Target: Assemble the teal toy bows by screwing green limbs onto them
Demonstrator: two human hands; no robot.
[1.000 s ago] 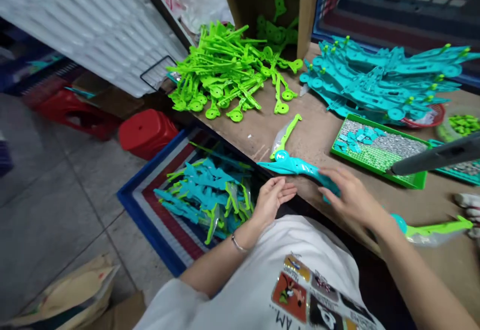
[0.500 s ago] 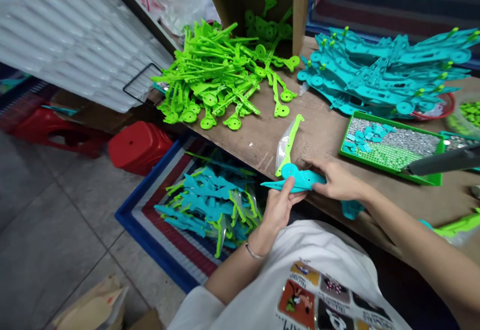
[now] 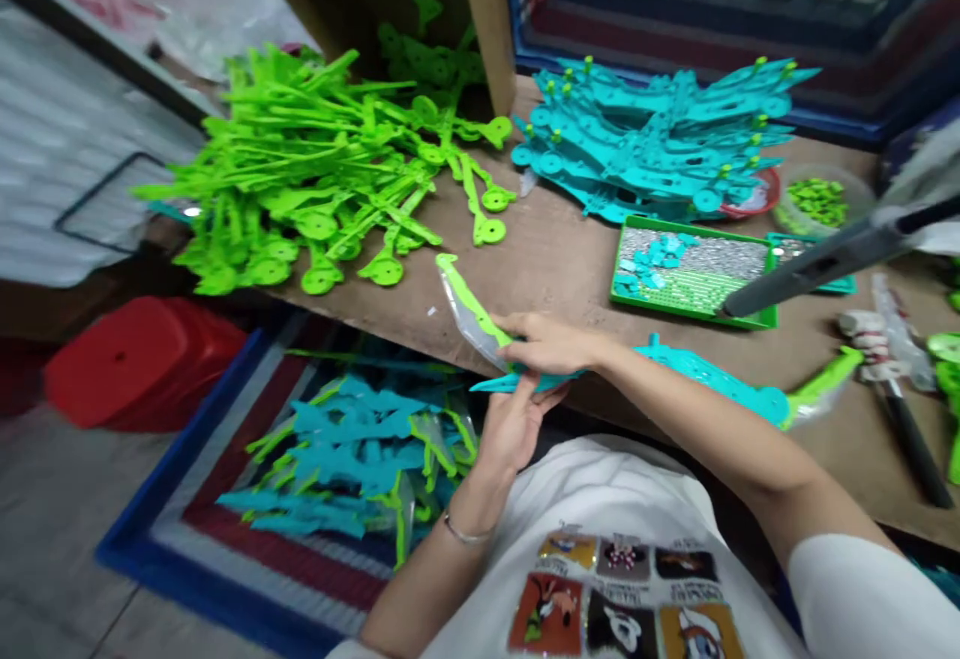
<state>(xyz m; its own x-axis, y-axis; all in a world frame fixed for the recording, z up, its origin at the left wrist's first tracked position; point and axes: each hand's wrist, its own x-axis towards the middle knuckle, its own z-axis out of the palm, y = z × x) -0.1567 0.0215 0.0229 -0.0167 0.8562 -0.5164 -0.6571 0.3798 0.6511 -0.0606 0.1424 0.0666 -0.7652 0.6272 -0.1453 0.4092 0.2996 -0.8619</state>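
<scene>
Two hands (image 3: pixel 512 429) (image 3: pixel 553 342), one turquoise piece (image 3: pixel 556 380)

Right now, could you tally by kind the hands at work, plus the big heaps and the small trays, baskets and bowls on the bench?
Hands: 2 (left hand, right hand, both at the teal-and-green piece)
Big heaps: 2 (lime heap, teal heap)
Small trays: 2 (green tray, teal tray)
Small baskets: 1 (red basket)
Small bowls: 1 (clear bowl)
Total: 8

We can't see where the green arm (image 3: pixel 469 305) meets the blue piece (image 3: pixel 491 383): right hand (image 3: pixel 551 344) covers it. Grey rod (image 3: pixel 817 264) and green parts (image 3: pixel 945 347) run off the right edge. Shirt lettering (image 3: pixel 693 596): too small for us.
</scene>
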